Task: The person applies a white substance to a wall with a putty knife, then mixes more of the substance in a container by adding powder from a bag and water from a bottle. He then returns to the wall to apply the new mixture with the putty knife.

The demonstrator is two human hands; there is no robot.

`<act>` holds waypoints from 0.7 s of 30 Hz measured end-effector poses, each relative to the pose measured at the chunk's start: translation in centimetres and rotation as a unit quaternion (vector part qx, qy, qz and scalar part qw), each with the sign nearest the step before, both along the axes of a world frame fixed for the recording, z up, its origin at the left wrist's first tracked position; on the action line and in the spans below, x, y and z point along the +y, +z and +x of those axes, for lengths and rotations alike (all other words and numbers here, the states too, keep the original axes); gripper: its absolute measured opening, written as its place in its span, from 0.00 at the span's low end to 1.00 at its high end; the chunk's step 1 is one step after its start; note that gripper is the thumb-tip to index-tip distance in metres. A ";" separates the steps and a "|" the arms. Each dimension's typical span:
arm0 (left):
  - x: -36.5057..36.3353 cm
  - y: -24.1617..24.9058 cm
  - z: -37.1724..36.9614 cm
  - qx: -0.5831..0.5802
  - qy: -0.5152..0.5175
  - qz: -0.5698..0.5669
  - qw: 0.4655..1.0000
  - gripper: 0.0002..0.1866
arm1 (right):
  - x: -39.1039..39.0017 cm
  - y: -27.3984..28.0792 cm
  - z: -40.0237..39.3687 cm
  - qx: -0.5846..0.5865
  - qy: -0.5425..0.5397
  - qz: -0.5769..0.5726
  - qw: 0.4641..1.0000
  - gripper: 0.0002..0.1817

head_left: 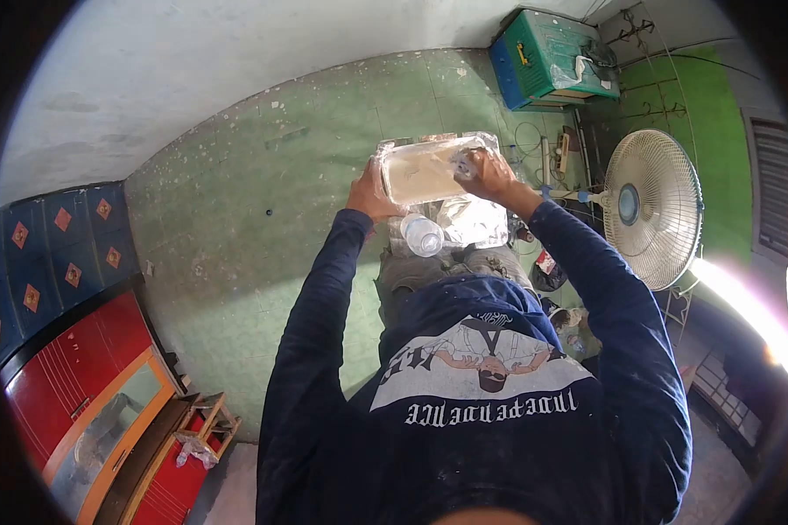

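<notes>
A clear plastic-like rectangular container (422, 172) is held up in front of the lap, tilted so its pale inside shows. My left hand (375, 190) grips its left side. At its right end, my right hand (490, 178) is closed around some crumpled clear material (465, 164); the fingertips are partly hidden. Just below the container, a clear plastic cup or bottle (422, 236) rests near the lap. Beside it lies a shiny silver sheet (471, 220), partly covered by the container and the right hand.
A standing fan (652, 210) is close to my right arm. Behind it are a green and blue cabinet (556, 61) and loose cables. A black bag (548, 275) lies right of the legs. At the lower left stand a red cabinet (79, 367) and a small wooden rack (208, 427).
</notes>
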State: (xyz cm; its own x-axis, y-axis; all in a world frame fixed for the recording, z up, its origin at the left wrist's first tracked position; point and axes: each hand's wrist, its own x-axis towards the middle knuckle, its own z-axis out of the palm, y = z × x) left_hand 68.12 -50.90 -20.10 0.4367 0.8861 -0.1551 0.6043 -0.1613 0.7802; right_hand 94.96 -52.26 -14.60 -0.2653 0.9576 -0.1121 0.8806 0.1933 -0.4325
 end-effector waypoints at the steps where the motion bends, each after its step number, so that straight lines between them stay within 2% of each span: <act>1: 0.0 0.1 0.0 0.000 -0.005 -0.008 1.000 0.61 | 0.0 0.0 0.1 0.010 -0.020 -0.033 0.999 0.20; 3: -0.5 0.6 0.1 -0.002 -0.011 -0.018 1.000 0.61 | -0.1 0.1 0.6 0.018 -0.041 -0.066 0.997 0.19; 5: -1.5 1.3 -0.1 0.007 0.006 0.046 0.999 0.61 | -0.6 -0.8 1.7 0.019 -0.053 0.046 0.997 0.18; 6: -2.1 1.9 -0.3 0.008 0.004 0.045 0.999 0.61 | -0.8 -0.4 1.7 0.019 -0.054 0.046 0.997 0.18; 8: -3.4 3.0 -0.8 -0.046 0.053 0.141 0.988 0.58 | -1.7 0.6 1.8 0.043 -0.114 0.094 0.988 0.15; 11: -6.0 1.7 -2.1 -0.060 0.104 0.167 0.979 0.53 | -2.2 2.2 2.1 0.067 -0.145 0.133 0.978 0.15; 12: -7.3 1.4 -2.3 -0.059 0.105 0.167 0.979 0.53 | -3.0 3.1 1.7 0.068 -0.145 0.132 0.978 0.15; 14: -9.8 1.2 -2.6 -0.061 0.144 0.097 0.983 0.48 | -4.6 4.7 0.7 0.093 -0.242 0.131 0.957 0.15; 15: -10.6 1.3 -2.6 -0.061 0.147 0.097 0.983 0.48 | -6.0 1.2 2.7 -0.145 -0.031 0.335 0.930 0.14; 16: -11.2 1.3 -2.4 -0.067 0.102 0.081 0.989 0.47 | -7.8 -0.1 2.8 -0.151 -0.006 0.374 0.915 0.14; 17: -11.6 1.4 -2.2 -0.073 0.056 0.066 0.994 0.46 | -9.1 -0.6 3.1 -0.155 0.045 0.303 0.939 0.12; 18: -11.9 2.0 -1.6 -0.073 0.058 0.065 0.994 0.46 | -10.6 -1.1 2.5 0.025 -0.042 0.049 0.998 0.12; 21: -12.5 3.0 0.2 -0.049 0.045 0.095 0.993 0.46 | -12.7 -5.5 1.9 0.030 -0.018 0.027 0.999 0.15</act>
